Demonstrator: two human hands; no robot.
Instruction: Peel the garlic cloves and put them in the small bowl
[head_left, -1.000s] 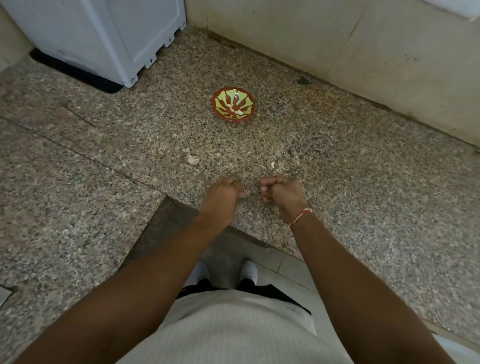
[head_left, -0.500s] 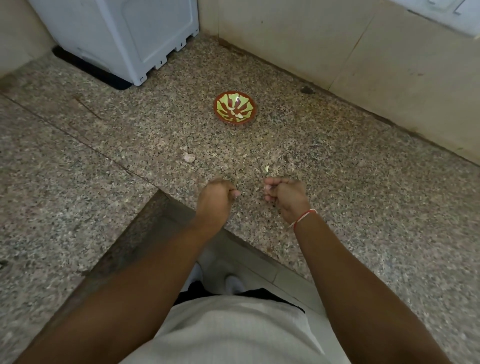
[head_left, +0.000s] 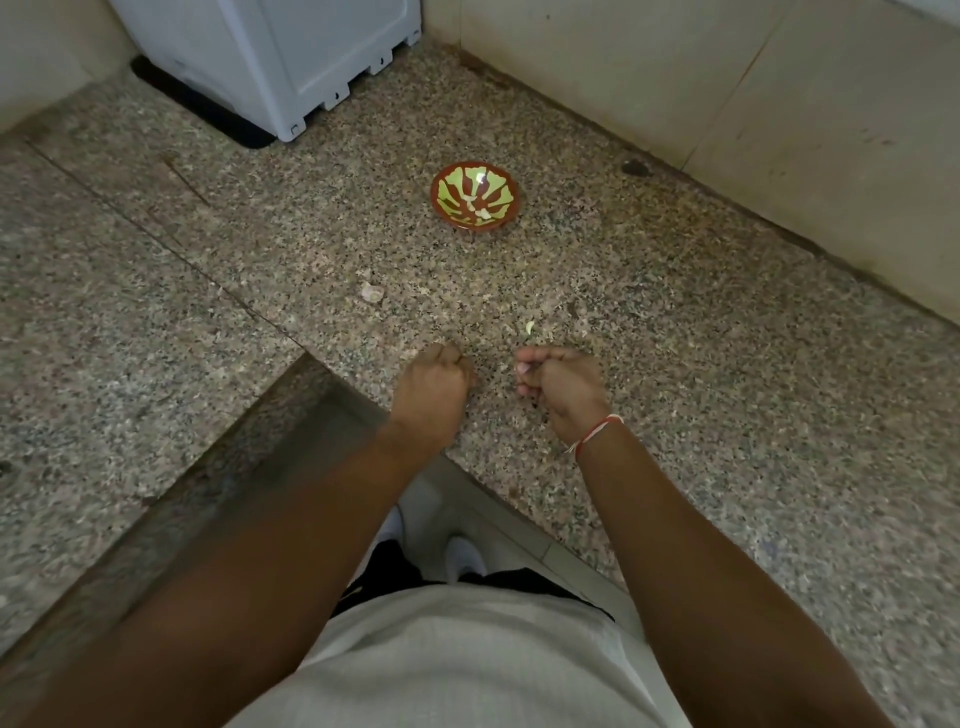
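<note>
Speckled granite counter, L-shaped, inner corner cut near centre-left; seam line running diagonally across the left slab. Beige tiled wall along the far right, grime line where it meets the counter, dark spot on the stone close to that joint. White appliance on a black base at far left. Floor tiles and white shoes visible below the counter edge, near centre.

Small bowl, red-brown with green pattern, far centre on the counter, well apart from both hands; a few pale cloves inside. Loose pinkish garlic piece on the stone between bowl and hands, left of centre. Small pale scrap just beyond the right hand.

Left hand curled into a fist over the counter edge; contents hidden, cannot tell if anything held. Right hand curled too, fingertips pinched together, something pale at the tips, too small to tell if clove or nail. Hands apart, not touching. Red-white thread band on right wrist.
</note>
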